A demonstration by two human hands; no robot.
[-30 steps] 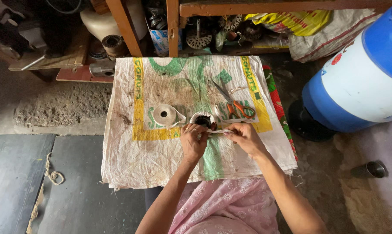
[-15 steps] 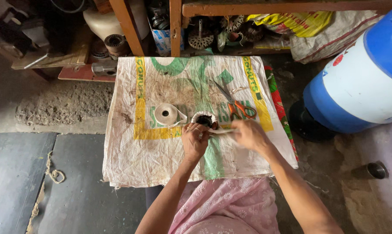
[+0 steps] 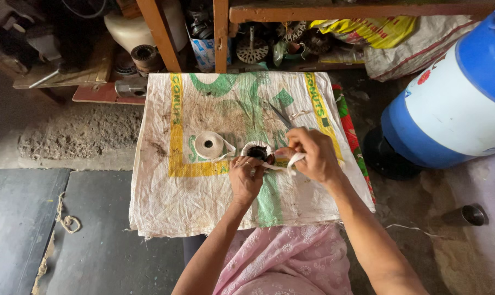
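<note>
Gripping a tape-wrapped ring (image 3: 256, 152), left hand (image 3: 246, 177) fingers closed, right hand (image 3: 312, 157) pinching white tape (image 3: 292, 161) — printed sack (image 3: 203, 180) beneath

Small dark ring (image 3: 258, 153), half-wrapped in white tape (image 3: 291, 161).

Garment: pink cloth (image 3: 291, 262) with small white floral print, just below the sack's frayed near edge.
Arms: bare, no sleeves showing.
Left hand (image 3: 246, 177): ring on one finger.
Right hand (image 3: 313, 155): no ornament visible.
</note>
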